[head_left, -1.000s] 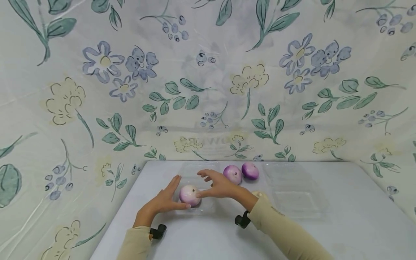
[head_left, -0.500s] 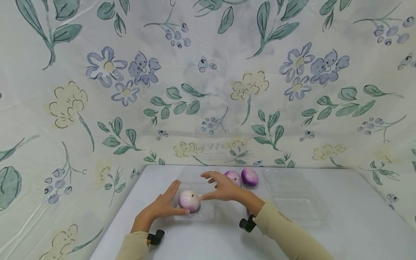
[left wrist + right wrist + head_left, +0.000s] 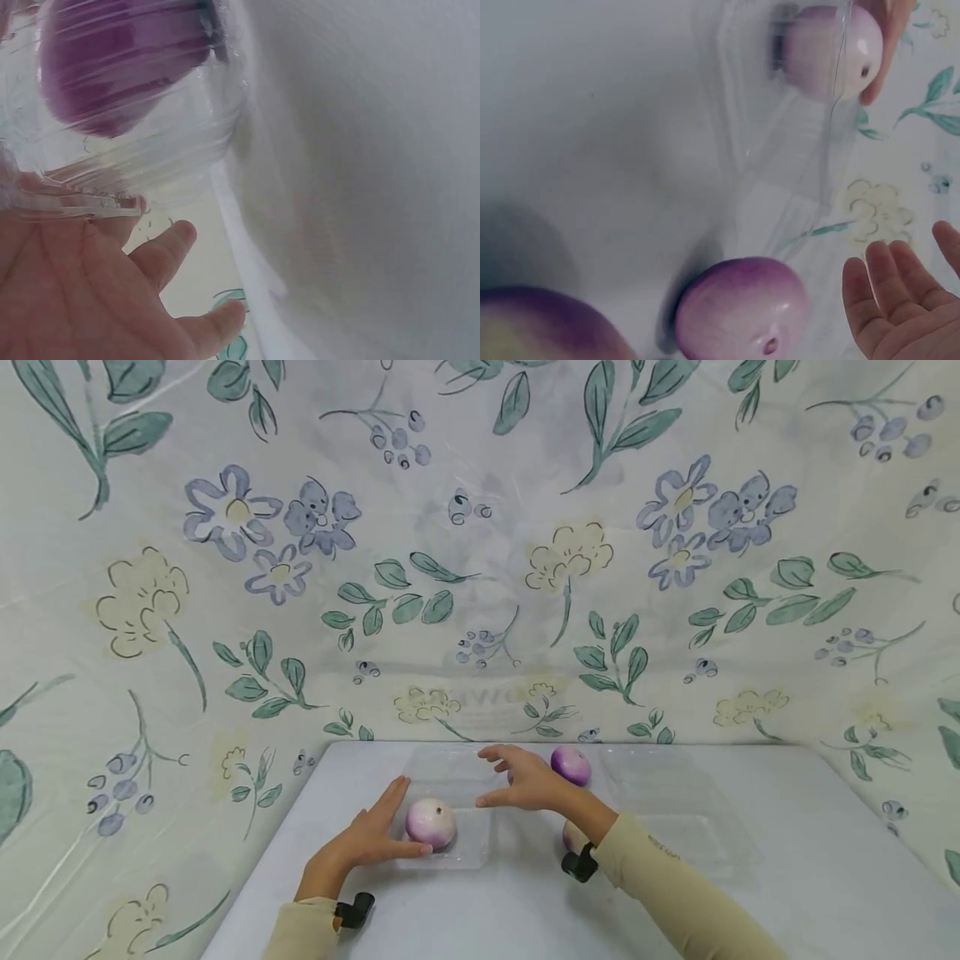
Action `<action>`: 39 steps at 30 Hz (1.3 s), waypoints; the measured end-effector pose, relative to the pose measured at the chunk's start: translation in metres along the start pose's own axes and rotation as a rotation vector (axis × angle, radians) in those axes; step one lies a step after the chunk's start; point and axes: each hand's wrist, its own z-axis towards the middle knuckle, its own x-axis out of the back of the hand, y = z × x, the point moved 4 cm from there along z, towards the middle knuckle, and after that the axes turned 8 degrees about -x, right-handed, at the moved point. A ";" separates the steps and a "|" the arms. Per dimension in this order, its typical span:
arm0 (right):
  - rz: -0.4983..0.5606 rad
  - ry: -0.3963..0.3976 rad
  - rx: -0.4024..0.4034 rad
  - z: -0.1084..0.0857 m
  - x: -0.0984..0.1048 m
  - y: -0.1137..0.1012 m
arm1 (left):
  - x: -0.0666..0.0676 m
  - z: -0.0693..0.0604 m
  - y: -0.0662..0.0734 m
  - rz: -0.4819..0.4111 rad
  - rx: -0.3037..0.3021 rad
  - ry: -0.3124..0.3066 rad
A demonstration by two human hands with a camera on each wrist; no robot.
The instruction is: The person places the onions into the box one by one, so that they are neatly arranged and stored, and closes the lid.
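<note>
A purple-and-white onion sits in the front part of a clear plastic container. My left hand rests at the container's left side, thumb along the front and straight fingers toward the back. In the left wrist view, the container rim lies against the spread fingers. Held in the air to the right of that onion, my right hand has loosely spread fingers and holds nothing. Behind it another onion is mostly hidden in the head view but shows in the right wrist view.
A purple onion stands at the back of the white table. One more onion is partly covered by my right wrist. To the right lies a second clear plastic container. A floral curtain hangs behind the table.
My right hand has let go of the onion in the container and drawn away to the right. The left hand stays at the container's left side.
</note>
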 end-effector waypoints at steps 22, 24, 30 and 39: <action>-0.092 0.128 -0.107 0.016 0.016 0.025 | 0.003 0.002 -0.002 -0.040 -0.008 -0.012; -0.085 0.132 -0.124 0.017 0.017 0.029 | 0.002 0.002 -0.003 -0.041 -0.008 -0.011; -0.085 0.135 -0.158 0.020 0.020 0.037 | 0.003 0.002 -0.002 -0.051 -0.007 -0.011; -0.217 0.037 -0.178 0.021 0.009 0.043 | -0.001 0.000 -0.003 -0.058 -0.003 -0.016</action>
